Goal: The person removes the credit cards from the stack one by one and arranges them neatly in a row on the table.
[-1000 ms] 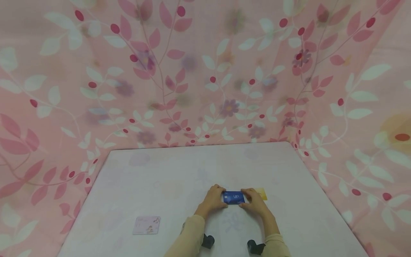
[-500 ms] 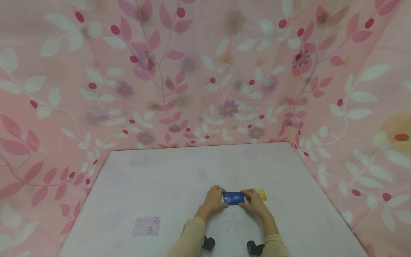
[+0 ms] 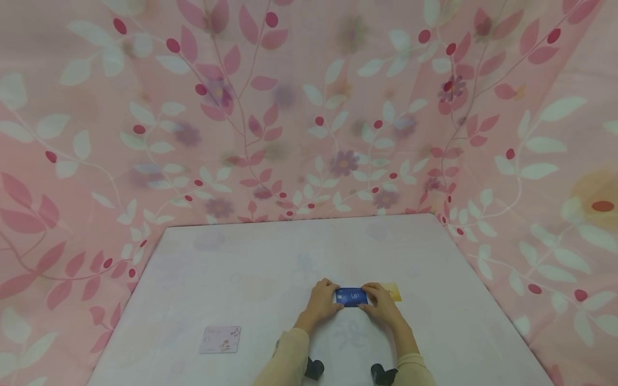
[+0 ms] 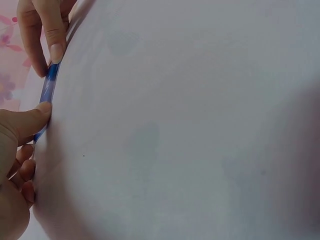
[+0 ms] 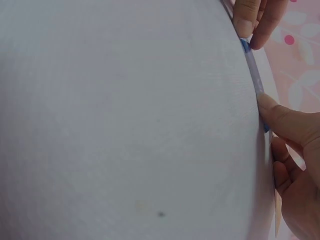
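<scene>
A blue card (image 3: 351, 297) printed "VIP" lies between my two hands in the head view. My left hand (image 3: 322, 301) pinches its left end, thumb at the near edge and fingers at the far edge. On the other end, my right hand (image 3: 383, 304) pinches it the same way. Both wrist views show the blue card (image 4: 48, 85) nearly edge-on, close over the white surface, with thumbs at its near edge. Just beyond the right hand lies a yellow card (image 3: 393, 292), partly hidden by that hand.
A pale pink card (image 3: 220, 340) with a small printed figure lies flat on the left of the white table (image 3: 270, 257). Pink floral cloth (image 3: 289, 107) hangs behind and along both sides. Black wrist mounts (image 3: 315, 369) show beside the cream sleeves (image 3: 285, 359).
</scene>
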The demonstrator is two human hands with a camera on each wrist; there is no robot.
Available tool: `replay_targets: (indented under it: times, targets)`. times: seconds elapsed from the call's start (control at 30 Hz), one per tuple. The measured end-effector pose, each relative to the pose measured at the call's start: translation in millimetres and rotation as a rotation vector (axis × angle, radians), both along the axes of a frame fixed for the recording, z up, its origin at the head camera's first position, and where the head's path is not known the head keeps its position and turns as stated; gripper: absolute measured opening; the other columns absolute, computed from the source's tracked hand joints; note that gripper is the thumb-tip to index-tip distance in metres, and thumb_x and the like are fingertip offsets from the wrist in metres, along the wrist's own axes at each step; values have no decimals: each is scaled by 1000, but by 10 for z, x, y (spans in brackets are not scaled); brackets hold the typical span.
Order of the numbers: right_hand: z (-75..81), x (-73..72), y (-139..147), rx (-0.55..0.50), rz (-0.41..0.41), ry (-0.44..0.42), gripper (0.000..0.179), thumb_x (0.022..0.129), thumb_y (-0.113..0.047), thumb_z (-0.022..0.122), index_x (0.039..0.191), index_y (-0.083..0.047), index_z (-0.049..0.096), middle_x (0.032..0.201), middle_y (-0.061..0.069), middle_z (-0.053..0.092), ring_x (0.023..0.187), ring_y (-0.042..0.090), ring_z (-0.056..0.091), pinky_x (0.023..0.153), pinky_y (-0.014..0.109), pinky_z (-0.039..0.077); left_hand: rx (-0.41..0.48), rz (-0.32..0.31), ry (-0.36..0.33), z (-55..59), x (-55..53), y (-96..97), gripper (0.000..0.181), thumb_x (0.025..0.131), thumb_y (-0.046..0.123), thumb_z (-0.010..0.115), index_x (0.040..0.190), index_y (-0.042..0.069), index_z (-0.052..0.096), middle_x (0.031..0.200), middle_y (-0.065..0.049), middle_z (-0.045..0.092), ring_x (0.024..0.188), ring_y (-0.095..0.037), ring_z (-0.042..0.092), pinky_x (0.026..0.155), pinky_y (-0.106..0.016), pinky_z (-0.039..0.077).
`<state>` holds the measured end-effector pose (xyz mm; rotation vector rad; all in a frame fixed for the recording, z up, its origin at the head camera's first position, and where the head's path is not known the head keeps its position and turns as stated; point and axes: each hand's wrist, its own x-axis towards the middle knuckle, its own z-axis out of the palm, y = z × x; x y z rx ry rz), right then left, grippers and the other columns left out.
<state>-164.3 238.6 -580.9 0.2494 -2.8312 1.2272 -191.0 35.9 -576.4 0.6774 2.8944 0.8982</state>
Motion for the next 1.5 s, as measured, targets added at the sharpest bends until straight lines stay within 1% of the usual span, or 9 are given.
replay_targets:
  times: [0.1,0.27,0.47,0.57,0.73,0.8,0.97,1.23,1.5]
  targets:
    - [-21,4,-1,-4,-7,19,42,75,-3,75,114,6,61,119,17,56,112,39,52,96,50,42,4,0,10,-4,6,-2,47,77,24,77,116,2,63,103,-6,53,95,-20,48,86,-33,42]
    - [-42,-10,0,-29,-33,-7,42,76,-3,75,115,4,62,117,15,55,105,32,56,91,44,47,16,-3,12,1,-4,-6,46,76,24,78,114,2,63,101,-6,53,94,-20,48,86,-33,42]
    - [-69,-13,42,-118,-95,10,62,72,0,77,128,5,51,108,13,54,88,18,51,81,32,49,32,2,15,-8,-24,0,46,75,25,79,113,3,63,101,-5,54,95,-19,49,87,-33,42]
    - [-78,-12,66,-156,-119,16,67,70,1,77,131,5,49,105,11,54,87,16,48,79,27,47,28,-1,25,-15,-27,6,47,75,25,79,113,3,63,102,-5,54,95,-19,50,87,-33,42]
    - [-67,-3,71,-158,-101,37,63,71,2,76,128,6,50,115,17,58,88,19,52,80,31,49,9,-8,52,-17,-36,22,48,75,26,79,114,2,63,102,-6,54,95,-20,50,85,-34,42]
    - [-63,0,67,-156,-94,33,61,72,2,75,128,6,50,120,19,58,89,21,53,83,36,49,0,-7,54,-20,-40,27,48,75,26,79,114,2,63,102,-7,54,95,-21,50,84,-34,42]
    - [-64,-2,52,-157,-95,2,57,75,4,73,128,5,51,122,20,59,93,22,54,89,43,48,-28,5,51,-29,-37,40,48,75,27,78,115,3,64,102,-6,54,94,-20,50,83,-33,42]
    - [-67,16,33,-162,-84,-42,55,76,4,72,128,2,54,124,17,59,99,23,54,96,44,44,-26,30,60,-57,-18,43,48,77,28,77,115,3,63,103,-7,55,95,-20,51,84,-33,42]
    - [-80,10,59,-122,-89,-29,51,76,7,70,125,1,57,117,16,62,97,24,57,91,43,48,-22,19,69,-66,1,29,49,76,27,77,116,2,63,103,-8,55,95,-21,51,83,-34,43]
